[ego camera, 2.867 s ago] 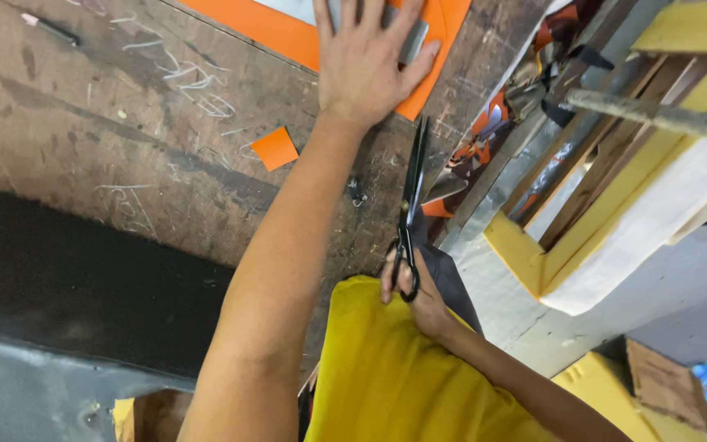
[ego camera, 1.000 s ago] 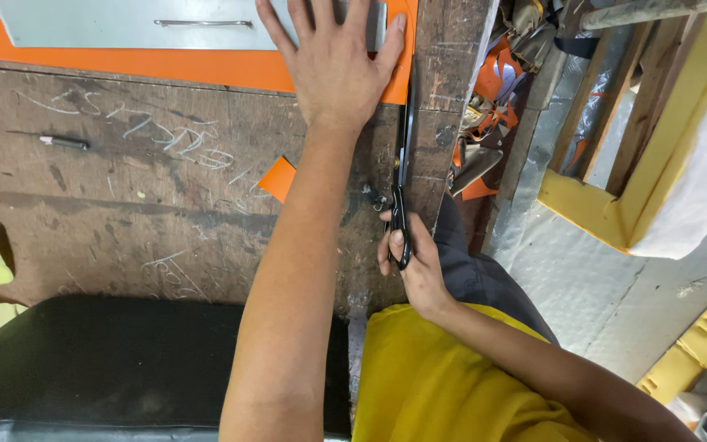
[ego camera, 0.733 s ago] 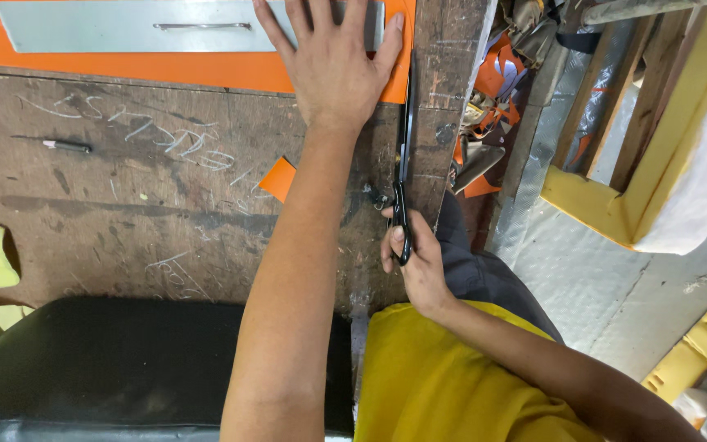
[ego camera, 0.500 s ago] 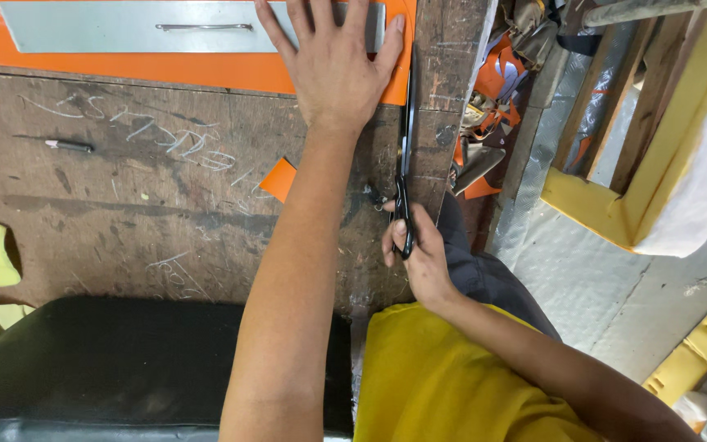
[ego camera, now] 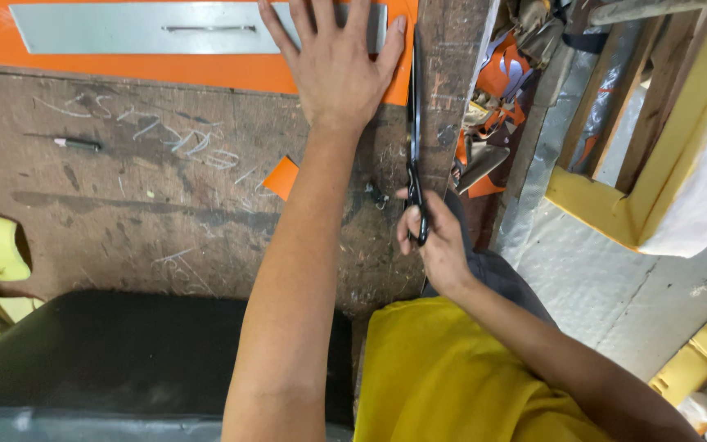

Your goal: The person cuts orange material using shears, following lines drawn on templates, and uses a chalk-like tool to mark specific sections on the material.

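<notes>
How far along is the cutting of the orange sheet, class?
Done: a small orange offcut lies loose on the worn table. In hand: the left hand presses flat on the grey template and orange sheet, while the right hand holds black scissors with blades along the sheet's right edge. Left: the orange margin around the template is uncut.

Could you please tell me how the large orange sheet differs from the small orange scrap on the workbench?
The large orange sheet lies pinned under the left hand and carries a grey metal strip; the small orange scrap lies loose and bare. The sheet is long, the scrap a little piece. Both look the same orange.
</notes>
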